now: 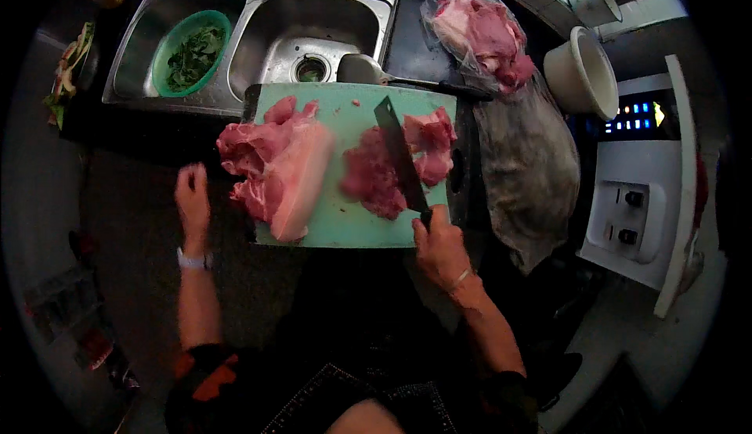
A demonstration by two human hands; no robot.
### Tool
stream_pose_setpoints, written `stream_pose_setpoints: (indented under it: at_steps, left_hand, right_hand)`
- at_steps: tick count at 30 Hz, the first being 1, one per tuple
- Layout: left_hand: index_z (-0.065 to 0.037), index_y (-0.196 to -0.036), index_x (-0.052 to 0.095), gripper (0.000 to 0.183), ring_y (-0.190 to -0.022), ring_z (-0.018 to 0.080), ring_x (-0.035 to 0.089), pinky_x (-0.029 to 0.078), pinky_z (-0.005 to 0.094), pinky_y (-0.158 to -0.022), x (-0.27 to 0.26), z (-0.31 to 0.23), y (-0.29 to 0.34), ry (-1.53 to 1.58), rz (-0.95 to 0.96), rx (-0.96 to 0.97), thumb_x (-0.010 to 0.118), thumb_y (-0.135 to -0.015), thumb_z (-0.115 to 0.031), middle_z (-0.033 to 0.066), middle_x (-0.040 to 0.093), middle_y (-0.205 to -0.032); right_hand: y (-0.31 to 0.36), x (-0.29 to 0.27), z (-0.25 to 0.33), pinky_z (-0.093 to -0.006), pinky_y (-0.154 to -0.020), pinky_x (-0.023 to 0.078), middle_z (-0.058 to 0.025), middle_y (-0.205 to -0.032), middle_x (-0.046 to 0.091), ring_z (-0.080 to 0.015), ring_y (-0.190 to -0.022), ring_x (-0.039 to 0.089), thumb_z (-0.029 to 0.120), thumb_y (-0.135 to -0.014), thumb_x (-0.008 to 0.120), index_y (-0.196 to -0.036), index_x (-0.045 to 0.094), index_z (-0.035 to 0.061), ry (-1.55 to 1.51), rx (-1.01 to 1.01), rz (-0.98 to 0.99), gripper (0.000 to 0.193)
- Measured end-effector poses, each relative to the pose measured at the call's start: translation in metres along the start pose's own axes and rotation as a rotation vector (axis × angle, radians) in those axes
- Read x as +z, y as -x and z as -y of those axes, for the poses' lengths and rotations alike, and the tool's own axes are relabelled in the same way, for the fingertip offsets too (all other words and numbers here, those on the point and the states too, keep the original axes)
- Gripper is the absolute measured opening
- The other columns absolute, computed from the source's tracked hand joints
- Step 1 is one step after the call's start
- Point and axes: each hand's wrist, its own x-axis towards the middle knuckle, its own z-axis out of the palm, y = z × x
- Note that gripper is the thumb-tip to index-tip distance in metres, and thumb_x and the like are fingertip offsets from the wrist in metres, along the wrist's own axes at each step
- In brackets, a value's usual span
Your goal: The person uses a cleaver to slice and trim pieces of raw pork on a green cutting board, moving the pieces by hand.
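Note:
My right hand is wrapped round the handle of a dark-bladed cleaver. Its blade points away from me across a pale green cutting board, beside a cut piece of raw meat. Another piece of meat lies just right of the blade. On the board's left side rests a big slab of raw pork with a thick pale rind. Left of the board and apart from the meat, my left hand hangs in the air, slightly blurred, its fingers curled with nothing seen in them.
Behind the board is a double steel sink, with a green basin of leaves in its left bowl. Bagged raw meat and a greyish plastic bag lie to the right. A cream pot stands near a white appliance.

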Motion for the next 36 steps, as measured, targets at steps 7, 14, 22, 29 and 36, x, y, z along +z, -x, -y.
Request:
stream_pose_setpoints:
  at_steps: [7, 14, 22, 29, 36]
  left_hand:
    - [-0.002, -0.110, 0.059, 0.042, -0.096, 0.0143, 0.051, 0.042, 0.0317, -0.087, 0.058, 0.030, 0.114, 0.697, 0.119, -0.451, 0.042, -0.104, -0.040, 0.0013, 0.058, -0.107]
    - [-0.005, -0.134, 0.053, 0.046, -0.109, 0.0176, 0.054, 0.042, 0.0333, -0.096, 0.060, 0.025, 0.116, 0.460, 0.217, -0.476, 0.043, -0.105, -0.038, 0.0050, 0.058, -0.123]
    - [0.002, -0.112, 0.057, 0.042, -0.089, 0.0137, 0.049, 0.043, 0.0306, -0.082, 0.098, -0.027, 0.129, 0.351, 0.267, -0.222, 0.040, -0.106, -0.036, 0.0034, 0.057, -0.098]
    - [0.001, -0.106, 0.058, 0.041, -0.085, 0.0121, 0.048, 0.042, 0.0286, -0.076, 0.110, -0.022, 0.130, 0.415, 0.234, -0.306, 0.041, -0.105, -0.036, 0.0013, 0.054, -0.090]
    - [0.002, -0.103, 0.059, 0.045, -0.082, 0.0135, 0.048, 0.042, 0.0297, -0.075, 0.108, -0.021, 0.135, 0.329, 0.214, -0.307, 0.042, -0.105, -0.040, 0.0029, 0.054, -0.085]
  right_hand:
    - [-0.013, -0.011, -0.012, -0.0556, -0.062, 0.048, -0.0315, -0.077, 0.062, -0.0513, -0.075, 0.061, 0.017, -0.095, 0.059, -0.104, 0.043, -0.0003, 0.004, -0.023, 0.043, 0.025]
    - [-0.020, -0.012, -0.049, -0.0507, -0.057, 0.046, -0.0286, -0.075, 0.061, -0.0486, -0.072, 0.061, 0.014, -0.094, 0.061, -0.103, 0.047, -0.0015, 0.122, -0.133, -0.063, 0.023]
    - [-0.017, -0.015, -0.046, -0.0541, -0.059, 0.047, -0.0303, -0.074, 0.060, -0.0510, -0.073, 0.061, 0.016, -0.094, 0.060, -0.101, 0.044, 0.0000, 0.135, -0.036, -0.046, 0.024]
    - [-0.010, 0.012, -0.043, -0.0571, -0.062, 0.047, -0.0322, -0.076, 0.061, -0.0536, -0.074, 0.060, 0.021, -0.096, 0.058, -0.102, 0.039, -0.0003, 0.112, -0.071, 0.035, 0.029]
    - [-0.008, 0.015, -0.019, -0.0584, -0.063, 0.046, -0.0336, -0.074, 0.060, -0.0547, -0.074, 0.059, 0.018, -0.096, 0.058, -0.101, 0.039, -0.0020, 0.074, -0.046, 0.053, 0.028]
